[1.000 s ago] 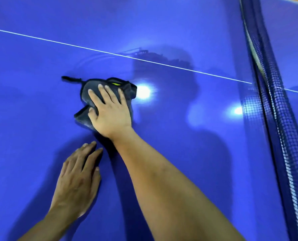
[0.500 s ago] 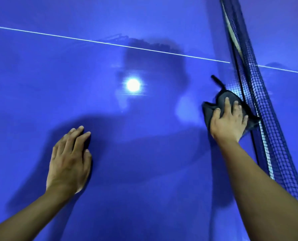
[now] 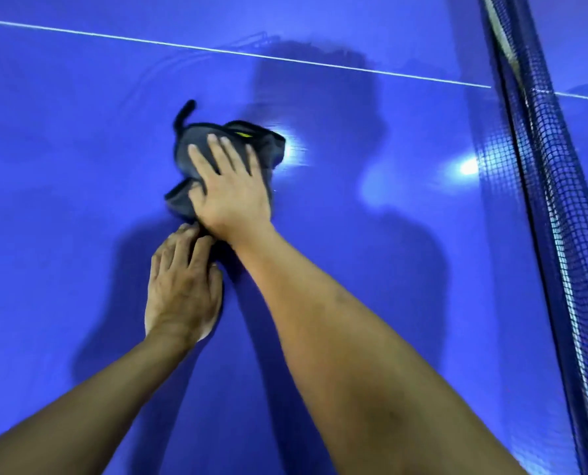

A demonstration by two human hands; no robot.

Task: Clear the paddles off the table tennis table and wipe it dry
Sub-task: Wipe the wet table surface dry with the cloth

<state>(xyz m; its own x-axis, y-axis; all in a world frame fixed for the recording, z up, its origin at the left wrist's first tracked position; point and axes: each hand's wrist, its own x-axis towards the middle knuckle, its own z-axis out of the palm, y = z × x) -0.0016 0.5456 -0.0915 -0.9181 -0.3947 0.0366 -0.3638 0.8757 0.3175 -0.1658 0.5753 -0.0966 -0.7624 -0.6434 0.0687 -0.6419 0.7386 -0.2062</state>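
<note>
A crumpled dark grey cloth [image 3: 196,138] with a small yellow tag and a black loop lies on the blue table tennis table [image 3: 63,173], left of centre. My right hand [image 3: 231,190] presses flat on the cloth with its fingers spread and straight. My left hand [image 3: 183,286] rests flat on the table just below it, fingertips near the cloth's lower edge and my right wrist. No paddle is in view.
The dark blue net [image 3: 546,207] runs down the right side of the view. A white centre line [image 3: 285,60] crosses the table beyond the cloth. Two bright light reflections show on the glossy surface, with my shadow over the middle.
My right hand has swept the cloth from beside the net back leftward to the middle of the table. My left hand now sits closer to it, just below the cloth.
</note>
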